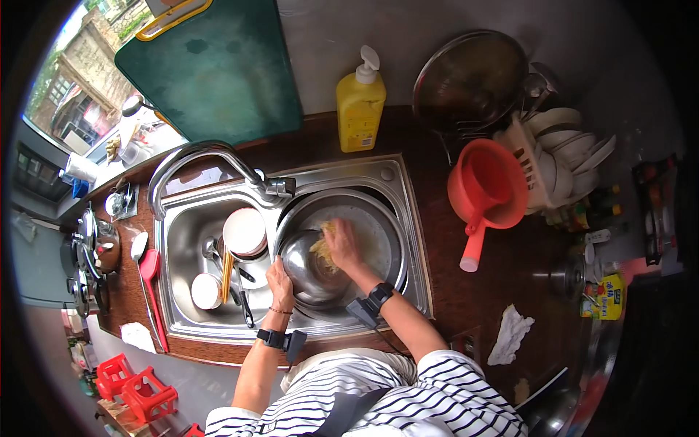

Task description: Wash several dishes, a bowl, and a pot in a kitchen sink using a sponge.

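Note:
My left hand (pixel 280 287) grips the near-left rim of a stainless steel bowl (pixel 299 265). The bowl lies tilted in a larger metal basin (pixel 394 229), which has cloudy, sudsy liquid in it and sits in the right sink compartment. My right hand (pixel 344 246) presses a pale yellow, stringy scrubber (pixel 319 250), seemingly a loofah, against the bowl's inside; the palm hides part of it. In the left sink compartment (pixel 183 246) are stacked white bowls (pixel 244 232), a small white bowl (pixel 206 291), wooden chopsticks (pixel 227 276), spoons and a black-handled utensil (pixel 247 314).
A chrome faucet (pixel 205 146) arches over the left compartment. Behind the sink stand a yellow pump bottle (pixel 360 112) and a green cutting board (pixel 218 76). Rightward are a red plastic dipper (pixel 480 185), a dish rack (pixel 527 164) and a crumpled white cloth (pixel 510 336). A red spatula (pixel 150 273) lies left.

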Tool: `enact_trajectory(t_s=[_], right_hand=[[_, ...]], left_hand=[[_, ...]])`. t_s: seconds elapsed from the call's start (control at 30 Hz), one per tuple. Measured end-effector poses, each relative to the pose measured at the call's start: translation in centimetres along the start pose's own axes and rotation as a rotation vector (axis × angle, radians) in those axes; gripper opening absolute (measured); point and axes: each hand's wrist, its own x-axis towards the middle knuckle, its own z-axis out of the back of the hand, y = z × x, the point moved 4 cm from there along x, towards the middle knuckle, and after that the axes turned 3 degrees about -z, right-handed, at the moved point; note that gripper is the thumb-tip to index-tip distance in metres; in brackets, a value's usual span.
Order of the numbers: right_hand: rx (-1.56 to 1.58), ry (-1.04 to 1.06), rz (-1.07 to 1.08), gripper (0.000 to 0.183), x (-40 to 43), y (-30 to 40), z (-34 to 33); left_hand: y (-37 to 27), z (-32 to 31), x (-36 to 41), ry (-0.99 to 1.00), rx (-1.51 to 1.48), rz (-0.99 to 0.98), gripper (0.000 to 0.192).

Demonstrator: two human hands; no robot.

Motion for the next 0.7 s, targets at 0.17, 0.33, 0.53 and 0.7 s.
enact_trajectory(t_s=[0.17, 0.33, 0.53, 0.7], right_hand=[[-0.079, -0.006, -0.07, 0.032, -3.5, -0.2, 2.2], [-0.226, -0.013, 0.013, 0.044, -7.2, 3.5, 3.8], [-0.191, 0.022, 0.209, 0.042, -4.6, 8.6, 1.8], [-0.155, 0.008, 0.099, 0.031, -0.6, 4.9, 0.0]], left_hand=[[0.6, 0.5, 0.2, -0.052, -0.052, 0.049, 0.048], [-0.3, 0.1, 0.3, -0.011, 0.046, -0.008, 0.048], [-0.6, 0.0, 0.1, 0.059, 0.082, -0.038, 0.046], [-0.8, -0.6, -0.5, 0.039, -0.064, -0.052, 0.045]])
